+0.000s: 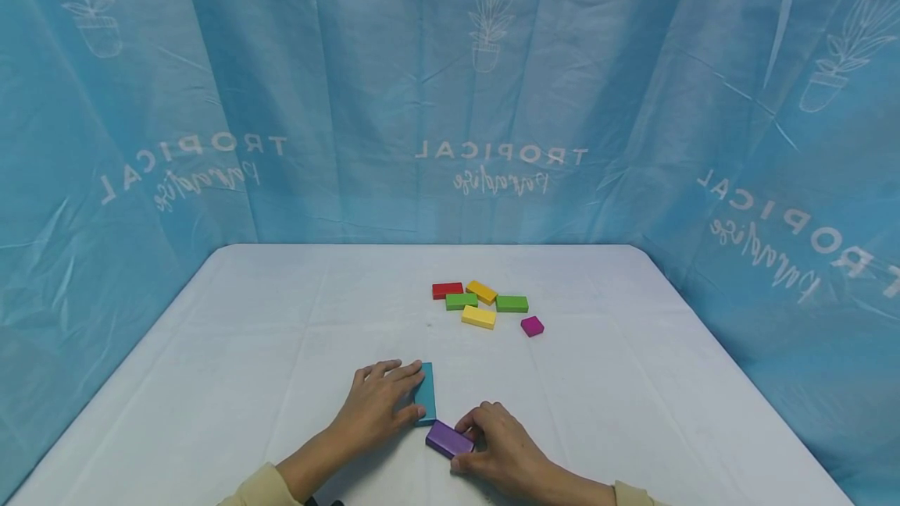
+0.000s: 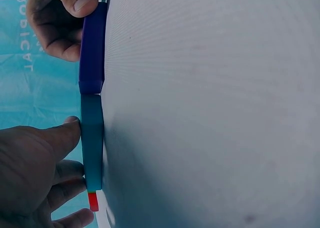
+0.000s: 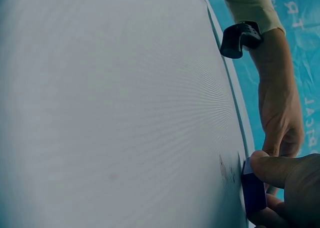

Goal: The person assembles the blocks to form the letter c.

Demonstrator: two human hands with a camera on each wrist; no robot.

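Observation:
A teal rectangular block (image 1: 426,395) lies flat on the white table, its long side running away from me. My left hand (image 1: 380,404) rests against its left side, thumb near the close end and fingers toward the far end. Just nearer lies a purple block (image 1: 447,439), set at a slant, its corner by the teal block's near end. Between thumb and fingers, my right hand (image 1: 502,451) grips the purple block at its right end. In the left wrist view the purple block (image 2: 92,51) and teal block (image 2: 92,140) appear end to end.
Farther back lie a red block (image 1: 447,290), two green blocks (image 1: 461,301), an orange-yellow block (image 1: 481,292), a yellow block (image 1: 479,318) and a small magenta block (image 1: 532,326). A blue printed curtain (image 1: 380,84) surrounds the white table (image 1: 295,318).

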